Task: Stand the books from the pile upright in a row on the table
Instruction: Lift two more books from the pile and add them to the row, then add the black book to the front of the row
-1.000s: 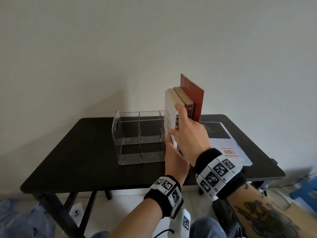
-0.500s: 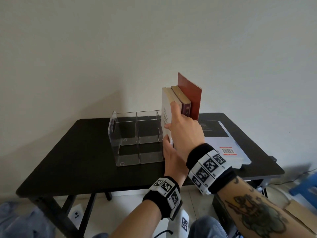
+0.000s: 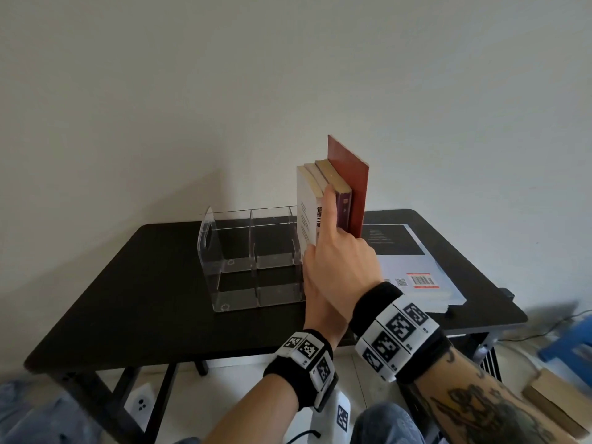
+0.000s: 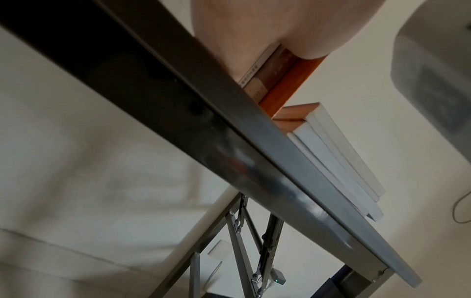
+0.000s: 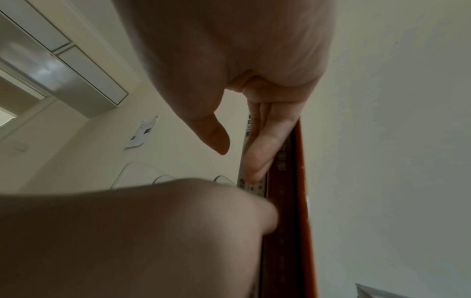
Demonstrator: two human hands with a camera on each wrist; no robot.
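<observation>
Several books stand upright at the right end of a clear acrylic rack [image 3: 250, 257]: a white book [image 3: 306, 216], a purple-spined book [image 3: 343, 209] and a taller red book [image 3: 354, 184]. My right hand [image 3: 339, 254] lies against their spines, index finger straight up and thumb apart. In the right wrist view its straight fingers [image 5: 262, 153] press on the white book's spine [image 5: 246, 129]. My left hand [image 3: 317, 306] sits lower, its palm [image 4: 254, 30] flat against the spines near the table edge, its fingers hidden. A flat pile of books [image 3: 416, 264] lies to the right.
The black table [image 3: 144, 299] stands against a plain wall. The rack's left compartments hold nothing. Beyond the table's right edge there are a blue object [image 3: 567, 344], a cardboard piece [image 3: 557, 402] and a cable on the floor.
Both hands stay on the standing books. My right index finger has stretched a little higher along the spines, and the view has shifted slightly.
</observation>
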